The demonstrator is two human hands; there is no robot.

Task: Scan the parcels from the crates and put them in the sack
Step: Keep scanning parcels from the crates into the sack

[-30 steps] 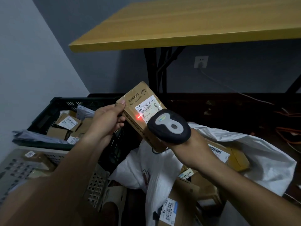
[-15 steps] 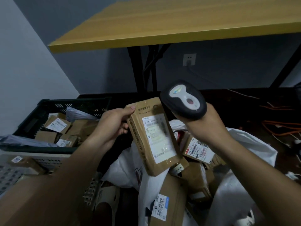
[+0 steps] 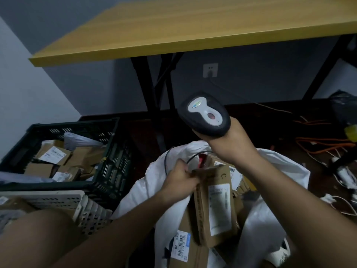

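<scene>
A head-worn camera looks down at two bare forearms reaching over an open white plastic sack on a dark floor. The left hand pinches the top edge of a flat brown cardboard parcel with a white shipping label, fingers curled round it. The parcel hangs upright, label facing the camera, its lower part inside the sack's mouth and touching other brown parcels packed there — one below it shows a white barcode sticker.

The right hand is raised above the sack, wrapped round the handle of a black handheld barcode scanner with a grey-white top panel; its thin black cable loops down just beside the left hand.

To the left stands a dark green slotted plastic crate holding more labelled brown parcels, and nearer the camera a pale beige perforated plastic crate. Behind is a yellow wooden tabletop on black metal legs, a white wall socket below it, and orange cables tangled on the floor at right.
</scene>
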